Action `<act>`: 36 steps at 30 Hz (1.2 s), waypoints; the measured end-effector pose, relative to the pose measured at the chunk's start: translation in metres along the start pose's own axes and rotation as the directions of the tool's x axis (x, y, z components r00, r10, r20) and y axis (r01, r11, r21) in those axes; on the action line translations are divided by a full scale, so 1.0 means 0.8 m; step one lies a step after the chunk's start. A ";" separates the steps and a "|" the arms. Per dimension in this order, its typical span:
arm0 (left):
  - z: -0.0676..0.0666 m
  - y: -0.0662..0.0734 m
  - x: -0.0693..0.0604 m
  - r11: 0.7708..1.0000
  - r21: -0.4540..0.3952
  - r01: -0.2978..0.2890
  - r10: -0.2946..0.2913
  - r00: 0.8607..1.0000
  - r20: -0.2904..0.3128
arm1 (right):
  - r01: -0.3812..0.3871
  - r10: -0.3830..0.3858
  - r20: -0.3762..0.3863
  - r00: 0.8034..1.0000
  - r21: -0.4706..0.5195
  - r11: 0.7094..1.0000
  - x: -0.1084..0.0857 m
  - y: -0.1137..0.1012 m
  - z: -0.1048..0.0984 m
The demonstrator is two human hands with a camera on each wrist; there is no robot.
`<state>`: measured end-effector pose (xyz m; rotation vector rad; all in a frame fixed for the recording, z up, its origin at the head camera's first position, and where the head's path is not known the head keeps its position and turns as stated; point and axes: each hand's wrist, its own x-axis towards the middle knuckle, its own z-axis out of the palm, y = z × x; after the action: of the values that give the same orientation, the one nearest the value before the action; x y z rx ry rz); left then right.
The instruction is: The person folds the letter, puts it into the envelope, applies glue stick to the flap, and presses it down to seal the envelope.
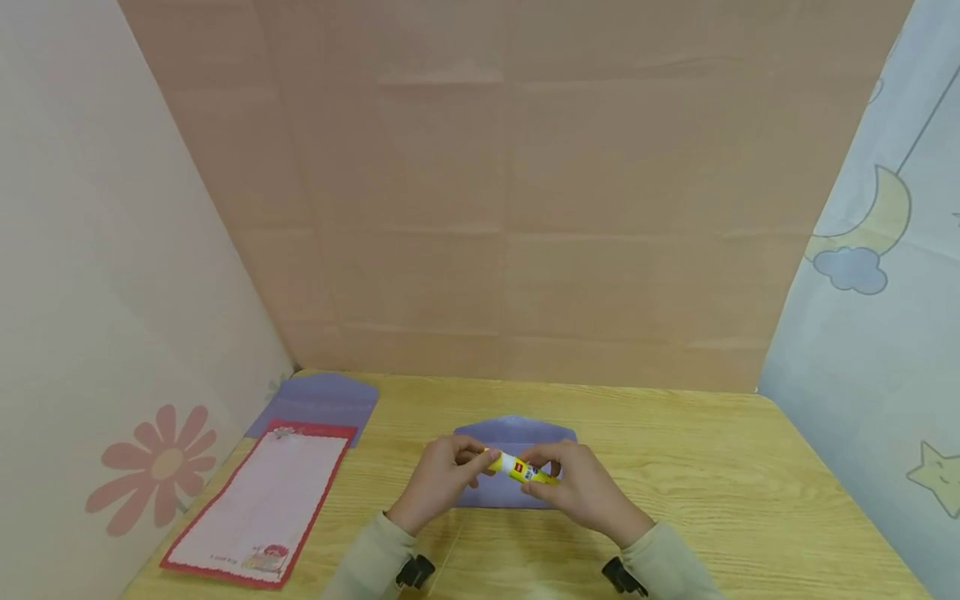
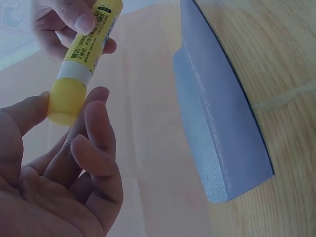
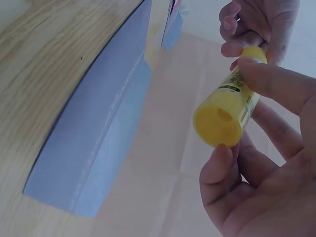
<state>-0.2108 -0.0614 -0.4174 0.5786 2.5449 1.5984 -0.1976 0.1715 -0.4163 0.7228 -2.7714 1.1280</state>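
A yellow glue stick (image 1: 517, 468) with a white band is held level over a blue-purple envelope (image 1: 498, 497). My left hand (image 1: 442, 477) pinches its yellow cap (image 2: 67, 98) between thumb and finger. At the other end, the right hand (image 1: 581, 483) grips the yellow barrel (image 3: 232, 101) near its base. The cap sits against the white band; the left wrist view does not tell how firmly it is seated. Below both hands the envelope lies on the table with its flap (image 1: 513, 427) unfolded away from me, partly covered by the hands.
On the left of the wooden table (image 1: 675, 467) lies a red-bordered sheet of letter paper (image 1: 262, 500). Its top overlaps another blue-purple envelope (image 1: 322, 400). Hanging cloth walls (image 1: 495, 208) stand behind and on both sides.
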 end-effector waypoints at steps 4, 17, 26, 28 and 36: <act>0.003 0.000 0.000 1.000 0.022 -0.002 0.001 1.000 0.005 | 0.007 -0.006 0.017 1.000 -0.038 0.999 0.002 -0.002 -0.003; 0.012 0.001 -0.004 0.999 -0.048 -0.016 0.013 0.999 -0.050 | -0.011 0.009 0.026 1.000 0.074 0.997 0.003 -0.004 0.002; 0.021 0.000 -0.002 0.998 -0.052 -0.046 0.043 0.997 -0.070 | -0.006 0.003 0.021 1.000 0.111 0.994 0.003 -0.006 0.000; 0.022 0.000 -0.001 0.997 -0.058 -0.055 0.052 0.997 -0.062 | -0.012 0.009 0.023 1.000 0.116 0.993 0.003 -0.006 -0.001; 0.018 -0.003 0.004 0.997 -0.067 -0.024 0.027 0.999 0.030 | -0.047 0.039 0.062 0.997 0.145 0.988 0.000 -0.002 -0.003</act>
<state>-0.2104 -0.0490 -0.4255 0.6265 2.4611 1.6623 -0.1973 0.1720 -0.4130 0.7244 -2.7878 1.3517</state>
